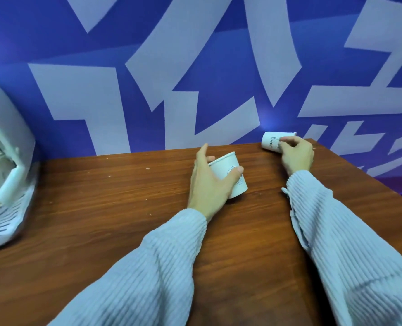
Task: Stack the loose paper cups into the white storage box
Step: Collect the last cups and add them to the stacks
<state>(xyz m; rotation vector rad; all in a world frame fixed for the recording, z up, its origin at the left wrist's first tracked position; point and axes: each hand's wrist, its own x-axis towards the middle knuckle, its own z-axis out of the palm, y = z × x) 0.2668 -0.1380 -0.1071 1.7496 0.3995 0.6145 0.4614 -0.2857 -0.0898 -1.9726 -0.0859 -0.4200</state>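
The paper cup [228, 175] in my left hand [209, 182] is tilted, its wider end up and away from me, its narrow base down near the worktop [101, 208]; my thumb lies across its printed side and my fingers wrap behind it. A second paper cup [271, 141] lies on its side at the far edge of the worktop, close to the wall, and my right hand [297, 156] grips it by the end nearest me, fingertips over its lettering. The two cups are near each other but apart. The white storage box [4, 184], slatted, sits well away at the left edge, partly out of view. The worktop is dark reddish wood grain, flecked with small pale crumbs. Behind it rises a blue wall [195, 67] with large pale angular shapes. Ribbed light-blue sleeves [148, 267] cover both my arms.
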